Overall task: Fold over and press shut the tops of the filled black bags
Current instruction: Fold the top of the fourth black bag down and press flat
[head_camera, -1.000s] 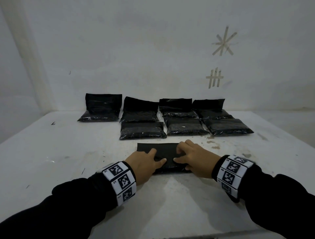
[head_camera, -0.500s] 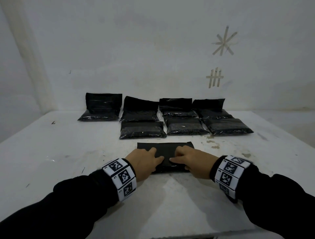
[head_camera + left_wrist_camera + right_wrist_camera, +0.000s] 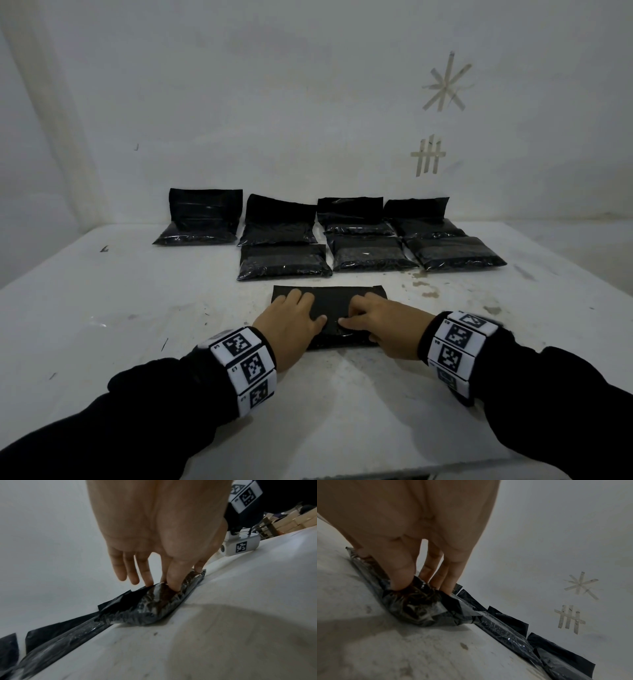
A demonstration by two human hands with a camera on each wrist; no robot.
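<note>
Head view alone shows the layout: the black bag (image 3: 330, 308) lies flat at the near middle of the counter (image 3: 120, 308), with seven more filled bags (image 3: 368, 253) in two rows behind it by the wall. Wrist views add the contact underneath: the left hand (image 3: 286, 325) presses with its thumb (image 3: 173, 577) and straight fingers (image 3: 145, 574) on the bag's left half. The right hand (image 3: 387, 325) does likewise on the right half, thumb (image 3: 402, 578) dug into the plastic, fingers (image 3: 448, 577) extended, neither hand curled round anything.
</note>
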